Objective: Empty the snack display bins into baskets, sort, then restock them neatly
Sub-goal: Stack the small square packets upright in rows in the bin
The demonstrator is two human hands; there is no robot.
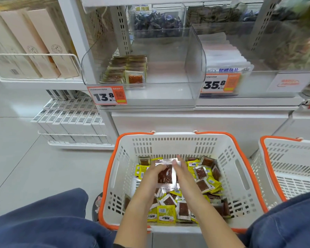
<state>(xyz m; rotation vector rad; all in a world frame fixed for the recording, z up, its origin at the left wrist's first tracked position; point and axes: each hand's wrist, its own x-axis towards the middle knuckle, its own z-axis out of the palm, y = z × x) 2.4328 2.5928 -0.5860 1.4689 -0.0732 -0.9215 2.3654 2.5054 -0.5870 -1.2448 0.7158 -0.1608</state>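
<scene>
Both my hands, left (155, 173) and right (180, 169), pinch a stack of packets (166, 173) over the basket (240, 178); the bin (195, 59) lies straight ahead, above.

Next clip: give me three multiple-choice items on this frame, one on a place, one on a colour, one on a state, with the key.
1. Where is the neat packet stack?
A. clear bin's left side
B. right basket
C. floor

2. Basket rim colour?
A. blue
B. orange
C. green

3. What are both hands doing?
A. hanging idle
B. lifting the basket
C. holding one packet

Key: A, stack stands left inside the clear bin. B, orange rim. C, left hand and right hand hold a packet between them.
</scene>
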